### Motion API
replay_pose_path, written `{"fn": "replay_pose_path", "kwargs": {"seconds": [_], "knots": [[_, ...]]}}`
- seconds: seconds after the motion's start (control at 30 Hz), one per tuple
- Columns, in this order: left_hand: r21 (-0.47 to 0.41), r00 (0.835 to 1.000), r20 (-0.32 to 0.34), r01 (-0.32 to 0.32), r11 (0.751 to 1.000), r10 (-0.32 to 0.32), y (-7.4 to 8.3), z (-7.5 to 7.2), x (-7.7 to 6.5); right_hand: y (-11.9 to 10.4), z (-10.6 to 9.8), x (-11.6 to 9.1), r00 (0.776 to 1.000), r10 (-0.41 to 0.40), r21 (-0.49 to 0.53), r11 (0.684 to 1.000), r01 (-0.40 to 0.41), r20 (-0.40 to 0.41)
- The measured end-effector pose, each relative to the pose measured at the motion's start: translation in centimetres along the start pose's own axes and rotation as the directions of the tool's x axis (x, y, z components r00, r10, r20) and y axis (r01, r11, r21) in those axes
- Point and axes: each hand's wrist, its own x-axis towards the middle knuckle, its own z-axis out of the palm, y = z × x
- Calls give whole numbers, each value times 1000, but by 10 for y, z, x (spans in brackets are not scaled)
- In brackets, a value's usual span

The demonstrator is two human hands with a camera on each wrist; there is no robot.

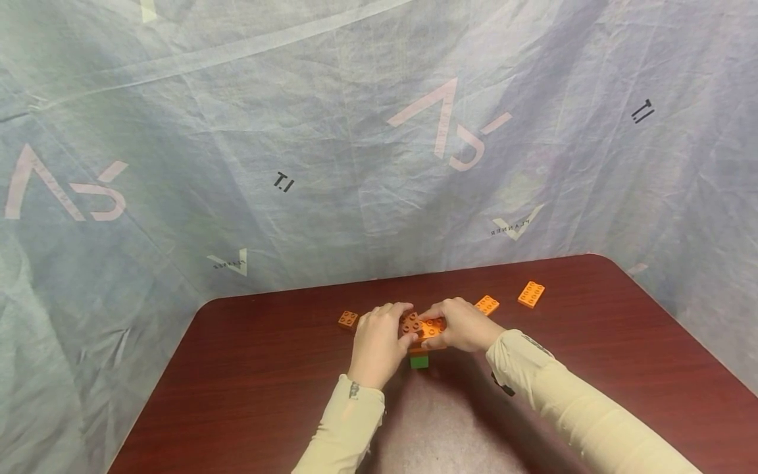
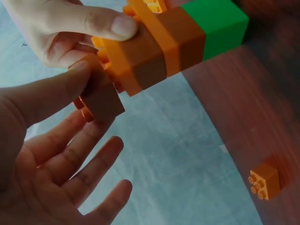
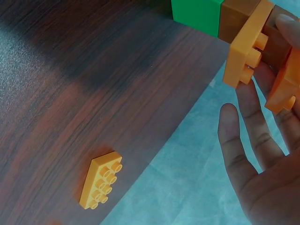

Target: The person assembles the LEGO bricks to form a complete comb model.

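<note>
A stack of toy building bricks stands on the table: a green brick (image 2: pixel 222 28) at the bottom, then a brown brick (image 2: pixel 183 35), an orange plate (image 3: pixel 240 54), another brown brick (image 2: pixel 151 63) and an upper orange plate (image 1: pixel 431 327). My left hand (image 1: pixel 379 342) pinches a separate brown brick (image 2: pixel 105 101) between thumb and fingers, against the studs at the stack's top; whether it is seated, I cannot tell. The right hand (image 1: pixel 468 326) grips the stack's upper part, its thumb on the upper brown brick. Other fingers of both hands are spread.
A small orange-brown brick (image 1: pixel 348 320) lies left of the hands. Two orange plates, a nearer one (image 1: pixel 488 305) and a farther one (image 1: pixel 531 294), lie to the right on the dark red table (image 1: pixel 249 395). Behind the table's far edge hangs a grey cloth (image 1: pixel 331 224).
</note>
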Motion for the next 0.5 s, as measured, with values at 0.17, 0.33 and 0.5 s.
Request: {"fn": "replay_pose_path", "kwargs": {"seconds": [0.17, 0.33, 0.5], "knots": [[-24, 1000, 4, -11, 1000, 11, -1, 3, 0, 1, 0, 0, 1000, -19, -6, 1000, 19, 1], [-31, 1000, -6, -31, 999, 31, -2, 5, 1, 1, 0, -1, 1000, -27, -12, 1000, 27, -1], [-51, 1000, 8, -30, 998, 30, -2, 5, 1, 1, -1, -1, 1000, -28, -13, 1000, 29, 4]]}}
